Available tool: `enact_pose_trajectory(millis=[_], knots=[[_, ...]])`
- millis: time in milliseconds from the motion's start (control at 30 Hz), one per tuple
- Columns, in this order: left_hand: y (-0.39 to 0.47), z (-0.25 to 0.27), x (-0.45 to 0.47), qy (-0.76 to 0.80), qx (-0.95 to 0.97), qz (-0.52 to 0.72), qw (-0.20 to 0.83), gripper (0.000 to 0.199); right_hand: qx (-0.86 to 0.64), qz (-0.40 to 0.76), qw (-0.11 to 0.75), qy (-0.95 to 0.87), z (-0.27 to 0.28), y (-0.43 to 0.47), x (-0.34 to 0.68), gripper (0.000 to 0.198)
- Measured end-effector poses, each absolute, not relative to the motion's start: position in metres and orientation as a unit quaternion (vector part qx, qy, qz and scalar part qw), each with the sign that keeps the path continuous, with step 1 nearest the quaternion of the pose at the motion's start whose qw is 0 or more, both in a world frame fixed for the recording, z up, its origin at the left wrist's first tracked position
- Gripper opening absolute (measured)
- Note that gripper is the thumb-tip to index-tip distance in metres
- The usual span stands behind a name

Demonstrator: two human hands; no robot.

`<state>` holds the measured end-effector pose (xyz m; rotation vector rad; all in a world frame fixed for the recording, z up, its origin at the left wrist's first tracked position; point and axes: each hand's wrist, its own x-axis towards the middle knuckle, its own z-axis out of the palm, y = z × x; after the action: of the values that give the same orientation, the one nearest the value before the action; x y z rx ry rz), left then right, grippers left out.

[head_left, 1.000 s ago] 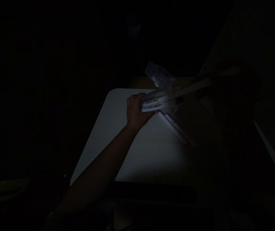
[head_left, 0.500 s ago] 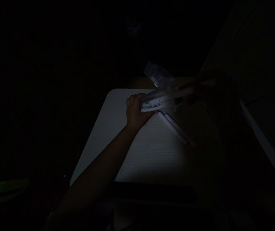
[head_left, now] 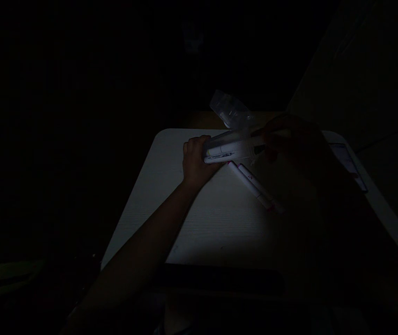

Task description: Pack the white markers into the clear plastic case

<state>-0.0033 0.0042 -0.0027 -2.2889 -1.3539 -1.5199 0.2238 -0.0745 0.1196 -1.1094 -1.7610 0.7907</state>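
Your tabletop [head_left: 220, 223]: pale grey-white, fine wood-grain pattern. The two loose markers [head_left: 249, 185] before you: whitish-lilac, magenta ends, one with small dark print. Your case [head_left: 234, 139]: clear, colourless; the upper marker [head_left: 220, 150] inside, white, yellow at one end. The item [head_left: 17, 273] at your lower left: dull green, black patch.

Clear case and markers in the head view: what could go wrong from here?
1. The right hand, gripping a pale stick, is in deep shadow by the clear case; the stick might catch on the case.
2. Two loose markers lie on the table close to the left hand and could be knocked and roll.
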Motion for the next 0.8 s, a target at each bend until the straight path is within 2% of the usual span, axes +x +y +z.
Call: enact_pose_trajectory(millis=[333, 800], knots=[[0.0041, -0.0024, -0.0024, -0.443, -0.747, -0.494, 0.035, 0.083, -0.475, 0.336, 0.427, -0.692, 0.1170, -0.0717, 0.2191, 0.028], [0.0036, -0.0014, -0.0026, -0.449, -0.748, -0.488, 0.025, 0.084, -0.454, 0.285, 0.423, -0.730, 0.1119, -0.0659, 0.2177, 0.027]])
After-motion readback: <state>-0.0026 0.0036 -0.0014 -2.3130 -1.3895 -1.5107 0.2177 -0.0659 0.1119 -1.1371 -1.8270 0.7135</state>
